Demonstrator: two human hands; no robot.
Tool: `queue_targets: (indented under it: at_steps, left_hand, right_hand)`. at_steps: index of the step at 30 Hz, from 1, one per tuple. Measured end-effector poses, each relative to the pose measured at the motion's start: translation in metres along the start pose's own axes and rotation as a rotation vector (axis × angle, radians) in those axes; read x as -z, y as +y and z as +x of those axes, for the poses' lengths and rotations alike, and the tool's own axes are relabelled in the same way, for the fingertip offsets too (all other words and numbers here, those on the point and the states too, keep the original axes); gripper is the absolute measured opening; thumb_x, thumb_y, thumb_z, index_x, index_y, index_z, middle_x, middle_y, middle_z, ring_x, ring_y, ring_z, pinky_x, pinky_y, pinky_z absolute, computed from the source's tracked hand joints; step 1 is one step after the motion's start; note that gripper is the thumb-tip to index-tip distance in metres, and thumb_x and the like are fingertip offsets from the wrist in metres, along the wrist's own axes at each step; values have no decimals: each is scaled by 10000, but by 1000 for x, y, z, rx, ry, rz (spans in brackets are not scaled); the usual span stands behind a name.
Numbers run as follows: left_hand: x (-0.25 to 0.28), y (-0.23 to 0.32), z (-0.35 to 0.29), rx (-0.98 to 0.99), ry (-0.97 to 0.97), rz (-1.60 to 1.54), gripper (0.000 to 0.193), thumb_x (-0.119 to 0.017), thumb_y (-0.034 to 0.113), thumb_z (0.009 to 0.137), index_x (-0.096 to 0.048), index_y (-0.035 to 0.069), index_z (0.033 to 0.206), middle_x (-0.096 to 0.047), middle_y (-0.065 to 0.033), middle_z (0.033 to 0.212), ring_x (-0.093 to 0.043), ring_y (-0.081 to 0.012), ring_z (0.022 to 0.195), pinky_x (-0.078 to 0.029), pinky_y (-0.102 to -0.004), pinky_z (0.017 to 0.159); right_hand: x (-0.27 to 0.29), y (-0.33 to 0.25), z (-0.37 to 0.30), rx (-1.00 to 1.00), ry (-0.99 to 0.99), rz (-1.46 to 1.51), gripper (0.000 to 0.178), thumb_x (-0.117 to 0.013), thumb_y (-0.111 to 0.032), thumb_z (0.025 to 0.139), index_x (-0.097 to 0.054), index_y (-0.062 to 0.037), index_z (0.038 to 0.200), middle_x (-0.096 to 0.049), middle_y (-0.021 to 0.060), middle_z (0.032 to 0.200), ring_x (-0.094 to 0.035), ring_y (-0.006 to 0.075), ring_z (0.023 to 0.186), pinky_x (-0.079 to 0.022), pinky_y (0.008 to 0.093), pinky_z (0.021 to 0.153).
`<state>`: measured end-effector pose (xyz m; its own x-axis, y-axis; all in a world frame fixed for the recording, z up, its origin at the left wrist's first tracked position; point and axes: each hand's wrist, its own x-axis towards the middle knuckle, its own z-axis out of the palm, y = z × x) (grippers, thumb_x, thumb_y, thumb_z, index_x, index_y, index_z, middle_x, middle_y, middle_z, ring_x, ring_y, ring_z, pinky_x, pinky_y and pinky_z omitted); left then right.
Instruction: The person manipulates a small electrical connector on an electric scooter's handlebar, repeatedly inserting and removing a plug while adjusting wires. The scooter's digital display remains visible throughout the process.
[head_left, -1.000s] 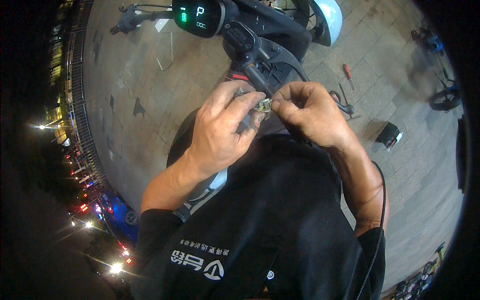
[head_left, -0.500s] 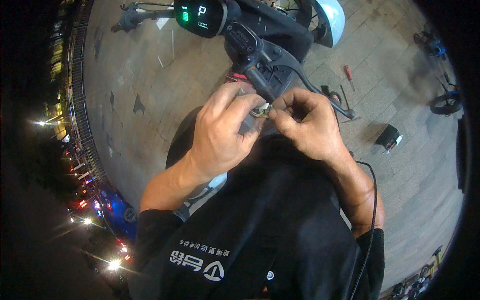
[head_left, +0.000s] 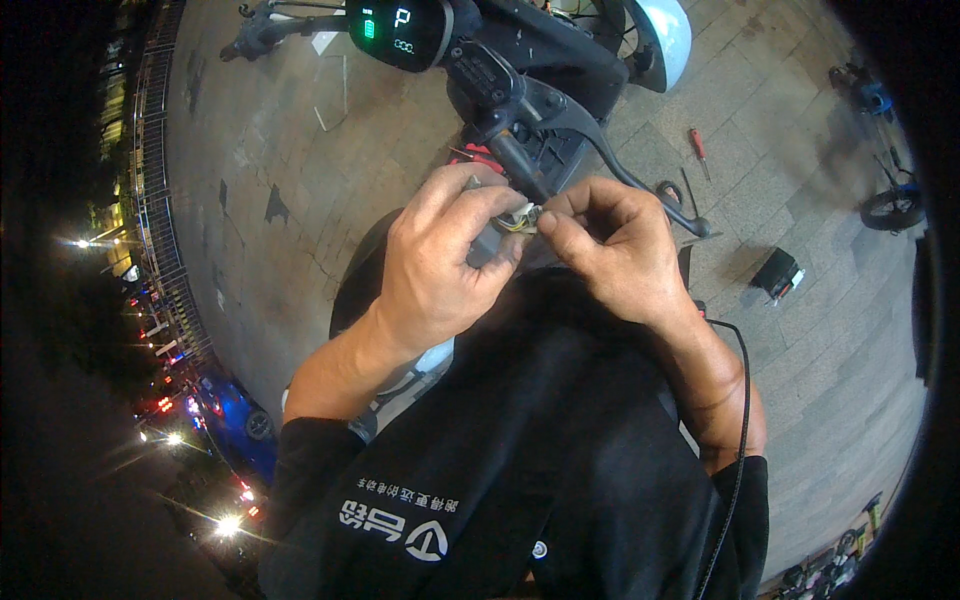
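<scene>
At the wires (head_left: 516, 225), right hand (head_left: 628, 255) (curled)

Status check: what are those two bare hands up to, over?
Left bare hand gripping small whitish piece with thin yellow wires. Right bare hand at its right end, grip unclear. Curved black brake lever close beyond right hand, contact unclear.

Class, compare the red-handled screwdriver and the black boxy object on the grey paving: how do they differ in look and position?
The red-handled screwdriver is long and thin; the black boxy object is blocky. The screwdriver's handle is red, while the box is mostly black with a pale patch. The screwdriver lies higher in the picture; the box, lower and farther right. Both rest on the grey paving.
</scene>
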<state>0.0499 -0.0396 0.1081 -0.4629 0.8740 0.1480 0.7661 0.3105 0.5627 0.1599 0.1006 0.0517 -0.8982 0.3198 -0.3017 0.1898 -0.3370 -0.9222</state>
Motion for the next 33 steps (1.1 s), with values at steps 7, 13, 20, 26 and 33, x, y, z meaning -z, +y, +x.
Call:
queue_targets:
  at_steps: [7,13,20,26,33]
  left_hand:
    - [-3,-2,-5,-41,3,35,359,-753,-5,639,-627,12,975,-581,-159,1018,-614,-335,893,-508,-397,754]
    - [-3,-1,-4,-86,-5,132,368,-730,-55,612,-640,18,962,-602,-153,1017,-632,-314,868,-519,-364,723]
    - [3,0,3,-27,-37,56,317,-720,-41,660,-645,18,962,-604,-153,1011,-627,-306,895,-511,-355,749]
    - [6,0,4,66,-40,-34,296,-709,-40,684,-649,7,970,-609,-153,1013,-626,-290,915,-497,-337,786]
    - [8,-5,3,86,-32,-101,271,-711,-21,709,-648,5,971,-620,-142,1000,-628,-264,920,-494,-330,799]
  right_hand:
    - [1,-3,7,-33,10,-103,144,-669,-111,754,-610,17,722,-562,9,578,-494,52,546,-428,240,514]
    - [2,-7,9,-72,-20,-122,146,-673,-109,751,-601,14,722,-575,15,602,-514,56,567,-438,240,520]
    - [10,-15,11,-113,-142,-89,120,-651,-97,820,-616,17,815,-586,3,673,-522,61,609,-446,236,553]
    - [11,-12,-6,-23,53,141,162,-489,-20,894,-553,15,1039,-568,14,837,-508,62,721,-437,215,646]
    - [8,-11,-14,-7,-6,455,248,-371,12,949,-484,21,1169,-618,134,1058,-602,130,830,-509,254,737]
